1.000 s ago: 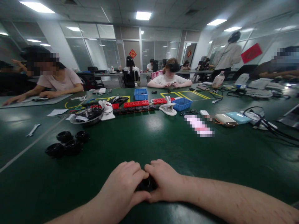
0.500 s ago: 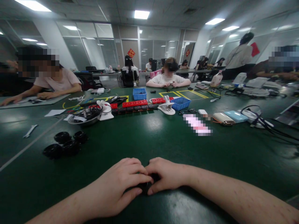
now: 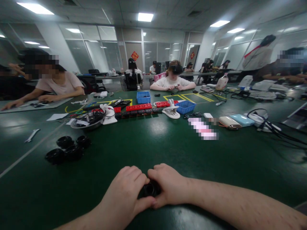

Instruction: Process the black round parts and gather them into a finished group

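Close to me on the green table, a small black round part (image 3: 149, 189) with a round hole in its top sits between my hands. My left hand (image 3: 127, 190) curls round its left side, thumb across the near edge and fingers at the far edge. From the right, my right hand (image 3: 169, 184) grips the same part, its thumb meeting the left thumb. Much of the part is hidden by the fingers. Several similar black round parts (image 3: 73, 151) stand in a cluster on the table to the left.
A metal bowl (image 3: 88, 125) of dark parts and a white clip stand (image 3: 109, 115) are at the back left. Behind are red strips (image 3: 138, 107), another white clip (image 3: 171, 110) and a blue bin (image 3: 185, 107). A wrench (image 3: 32, 135) lies far left; power banks (image 3: 229, 122) lie right.
My left hand has shifted right and closed round the black part, its thumb now across the near side. The part's round hole has come into view. My right hand has moved slightly nearer to me.
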Demonstrator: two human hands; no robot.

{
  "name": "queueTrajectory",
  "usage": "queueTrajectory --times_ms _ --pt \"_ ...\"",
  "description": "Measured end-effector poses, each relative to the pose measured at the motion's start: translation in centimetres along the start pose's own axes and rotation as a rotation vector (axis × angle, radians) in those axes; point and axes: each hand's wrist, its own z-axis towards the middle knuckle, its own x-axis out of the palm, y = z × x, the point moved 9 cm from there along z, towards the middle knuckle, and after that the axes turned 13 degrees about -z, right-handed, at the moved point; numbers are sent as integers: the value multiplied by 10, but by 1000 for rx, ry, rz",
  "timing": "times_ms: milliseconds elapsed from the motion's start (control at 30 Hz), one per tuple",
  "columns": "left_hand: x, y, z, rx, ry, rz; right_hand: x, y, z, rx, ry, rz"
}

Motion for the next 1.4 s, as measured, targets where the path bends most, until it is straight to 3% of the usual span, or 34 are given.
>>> queueTrajectory --times_ms 133,267,500,700,867,1000,1167,1267,1400 --pt "5 1 -1 18 -58 41 2 2 0 18 -1 -42" --pt "2 3 0 73 -56 -79 -1 5 -1 -78 -24 1" --pt "-12 -11 2 156 291 -280 -8 7 -4 -287 55 124" --pt "-10 -12 3 128 374 -306 -6 6 -2 -291 62 140" --pt "-5 -10 4 101 314 -249 -2 4 -2 -233 21 119" --pt "-2 -2 3 37 181 -138 0 3 -2 -163 14 49" --pt "1 -2 -3 57 -12 -33 0 3 -2 -92 -16 -21" --pt "6 0 -3 39 -20 13 1 3 -2 -97 -25 -16" --pt "1 -2 0 65 36 -110 -3 6 -3 -205 -49 52"
